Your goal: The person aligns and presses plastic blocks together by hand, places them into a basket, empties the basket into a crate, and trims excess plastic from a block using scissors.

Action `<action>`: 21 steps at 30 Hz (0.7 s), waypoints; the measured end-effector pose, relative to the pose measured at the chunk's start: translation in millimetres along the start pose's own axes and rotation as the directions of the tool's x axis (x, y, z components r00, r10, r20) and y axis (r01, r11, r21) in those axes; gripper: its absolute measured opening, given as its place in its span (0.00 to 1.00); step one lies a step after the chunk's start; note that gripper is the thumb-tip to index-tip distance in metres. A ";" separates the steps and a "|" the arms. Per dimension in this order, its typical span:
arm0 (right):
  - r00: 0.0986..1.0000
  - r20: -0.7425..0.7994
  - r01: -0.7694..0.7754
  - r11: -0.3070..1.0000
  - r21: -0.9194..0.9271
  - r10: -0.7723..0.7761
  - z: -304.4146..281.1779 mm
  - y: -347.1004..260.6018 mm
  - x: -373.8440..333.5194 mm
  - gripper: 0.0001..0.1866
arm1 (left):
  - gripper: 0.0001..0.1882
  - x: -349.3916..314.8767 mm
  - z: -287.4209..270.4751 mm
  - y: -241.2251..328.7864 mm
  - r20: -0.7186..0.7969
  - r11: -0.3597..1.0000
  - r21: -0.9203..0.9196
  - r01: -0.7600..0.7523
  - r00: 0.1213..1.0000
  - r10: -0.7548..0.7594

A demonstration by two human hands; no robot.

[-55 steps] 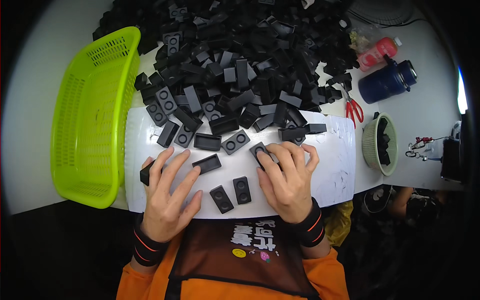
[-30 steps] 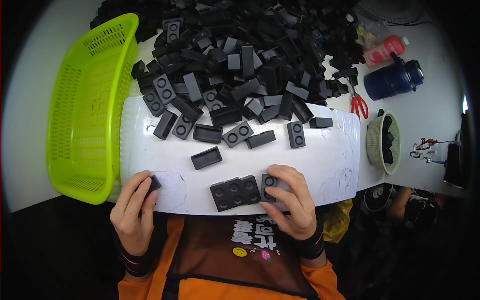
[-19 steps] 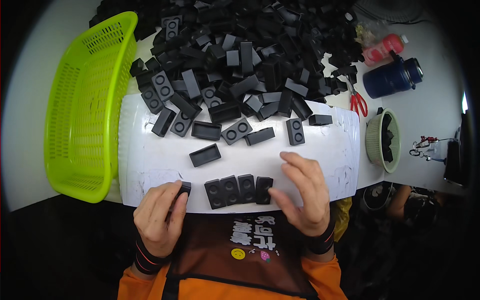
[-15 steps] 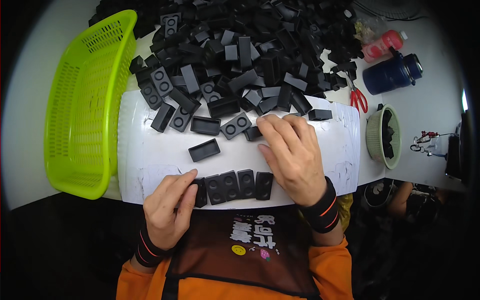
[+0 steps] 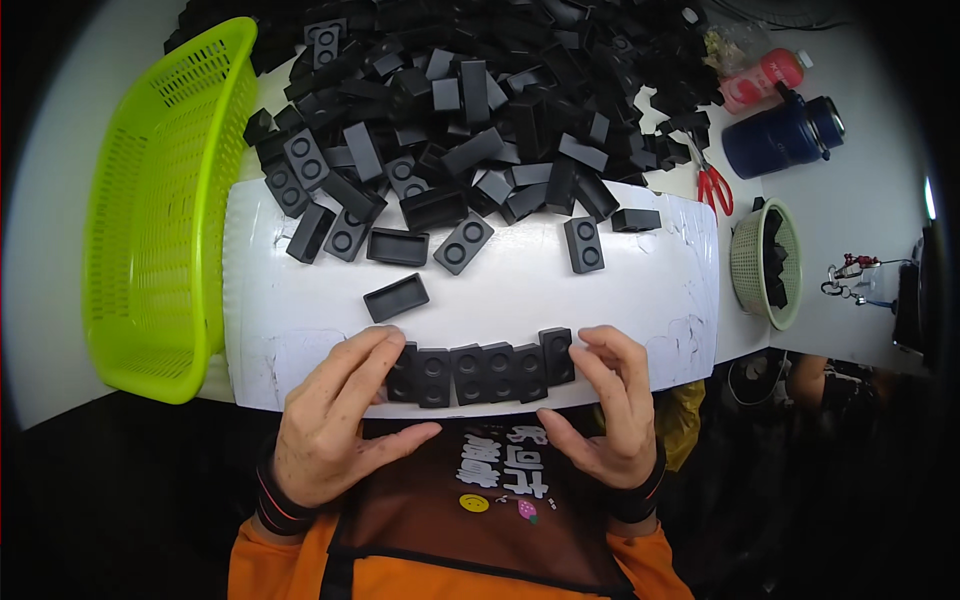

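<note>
A row of several black rectangular blocks [image 5: 485, 373], each with two ringed round recesses, stands side by side along the near edge of the white board [image 5: 300, 345]. My left hand [image 5: 335, 415] is at the row's left end, fingertips against the first block and thumb spread below it. At the other end, my right hand [image 5: 612, 410] has its fingers and thumb apart beside the last block [image 5: 558, 356], which sits slightly higher than its neighbours. Neither hand grips anything. Beyond the row, a hollow block [image 5: 396, 298] lies open side up, and a ringed block [image 5: 585, 245] lies farther right.
A large pile of black blocks [image 5: 470, 110] covers the far side. A green basket [image 5: 210, 300] stands left. On the right are red-handled scissors [image 5: 714, 188], a navy flask [image 5: 770, 140], a pink bottle [image 5: 765, 80] and a small pale basket [image 5: 750, 265] holding black pieces.
My right hand has come back from near the pile to the row's right end, where another block now stands. My left thumb has spread downward, away from the fingers.
</note>
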State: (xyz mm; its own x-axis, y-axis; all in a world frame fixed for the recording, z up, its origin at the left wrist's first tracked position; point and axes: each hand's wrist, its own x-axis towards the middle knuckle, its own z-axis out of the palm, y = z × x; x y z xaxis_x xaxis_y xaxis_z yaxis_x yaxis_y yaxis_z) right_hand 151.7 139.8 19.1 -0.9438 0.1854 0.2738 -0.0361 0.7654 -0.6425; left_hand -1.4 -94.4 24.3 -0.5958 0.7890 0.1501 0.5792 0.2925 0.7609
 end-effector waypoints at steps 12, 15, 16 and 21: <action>0.992 0.105 0.093 0.983 -0.161 -0.076 8.2 11.9 16.0 0.37 | 0.51 14.5 -12.1 -8.1 0.042 0.988 0.142 -0.063 0.997 0.058; 0.999 0.038 0.004 1.000 -0.021 -0.003 4.9 11.2 6.9 0.40 | 0.51 8.5 -15.9 -14.8 -0.031 0.997 0.037 -0.070 0.997 0.071; 0.999 0.005 -0.042 0.998 0.045 0.041 2.6 12.1 4.0 0.42 | 0.51 4.2 -15.9 -16.5 -0.030 0.997 0.033 -0.074 0.997 0.074; 0.997 -0.007 0.077 0.997 0.004 -0.077 8.7 20.4 6.9 0.38 | 0.36 -0.4 6.6 -11.0 -0.068 0.970 0.207 -0.129 0.987 0.146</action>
State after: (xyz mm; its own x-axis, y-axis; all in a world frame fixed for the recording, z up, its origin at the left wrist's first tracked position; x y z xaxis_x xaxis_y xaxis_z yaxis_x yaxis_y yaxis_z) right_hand 141.6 151.4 1.6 -0.9357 0.1306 0.3277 -0.1097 0.7752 -0.6222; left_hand -3.8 -94.3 11.7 -0.5414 0.7846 0.3021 0.7539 0.2940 0.5876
